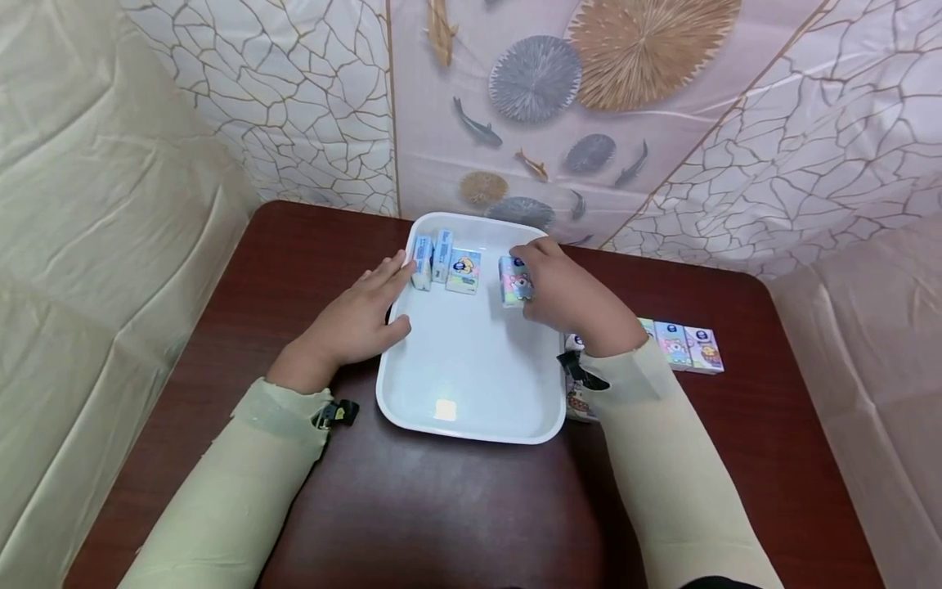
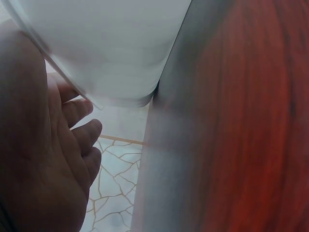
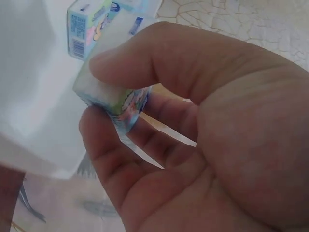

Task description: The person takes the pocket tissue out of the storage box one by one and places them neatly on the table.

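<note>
A white rectangular tray (image 1: 471, 360) rests on the table. My right hand (image 1: 570, 294) pinches a small cartoon-printed tissue pack (image 1: 515, 282) between thumb and fingers, over the tray's far right part. In the right wrist view, the thumb lies across the pale face of the held pack (image 3: 111, 63). My left hand (image 1: 361, 315) lies along the tray's left rim with fingers extended, the fingertips at the edge. Inside the tray's far left corner, two blue packs (image 1: 422, 262) stand on edge beside a pack (image 1: 464, 272) with its printed face showing.
To the right of the tray, a row of similar packs (image 1: 688, 348) lies on the dark red-brown table (image 1: 456, 515), partly behind my right forearm. Another pack (image 1: 580, 405) shows between the tray and that sleeve. A patterned cloth backdrop (image 1: 324, 106) rises behind the table.
</note>
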`<state>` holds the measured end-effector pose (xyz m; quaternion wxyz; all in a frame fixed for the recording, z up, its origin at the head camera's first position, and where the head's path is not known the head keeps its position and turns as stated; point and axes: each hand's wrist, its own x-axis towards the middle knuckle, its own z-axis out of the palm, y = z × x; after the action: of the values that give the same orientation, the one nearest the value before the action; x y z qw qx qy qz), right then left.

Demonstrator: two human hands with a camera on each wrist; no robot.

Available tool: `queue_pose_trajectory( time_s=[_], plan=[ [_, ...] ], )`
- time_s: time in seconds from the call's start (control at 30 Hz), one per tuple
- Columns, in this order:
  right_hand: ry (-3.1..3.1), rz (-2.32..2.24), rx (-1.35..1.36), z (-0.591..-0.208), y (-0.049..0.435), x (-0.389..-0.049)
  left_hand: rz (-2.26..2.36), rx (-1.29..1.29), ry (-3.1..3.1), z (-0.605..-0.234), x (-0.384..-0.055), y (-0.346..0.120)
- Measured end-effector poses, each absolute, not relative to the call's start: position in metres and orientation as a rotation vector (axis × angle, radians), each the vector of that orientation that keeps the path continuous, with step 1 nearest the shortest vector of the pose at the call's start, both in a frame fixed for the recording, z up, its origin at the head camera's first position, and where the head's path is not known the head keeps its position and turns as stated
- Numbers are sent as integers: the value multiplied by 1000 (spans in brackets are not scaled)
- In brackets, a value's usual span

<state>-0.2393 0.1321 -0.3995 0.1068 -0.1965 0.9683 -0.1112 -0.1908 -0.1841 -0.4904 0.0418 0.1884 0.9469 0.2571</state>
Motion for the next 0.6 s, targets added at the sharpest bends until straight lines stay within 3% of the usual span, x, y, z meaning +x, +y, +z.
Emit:
queue_pose_trajectory(
  time_s=[0.6],
  plan=[
    [2822,-414,-546,-383,170,-191,789,581,2899,-488,-190,-182]
  ],
)
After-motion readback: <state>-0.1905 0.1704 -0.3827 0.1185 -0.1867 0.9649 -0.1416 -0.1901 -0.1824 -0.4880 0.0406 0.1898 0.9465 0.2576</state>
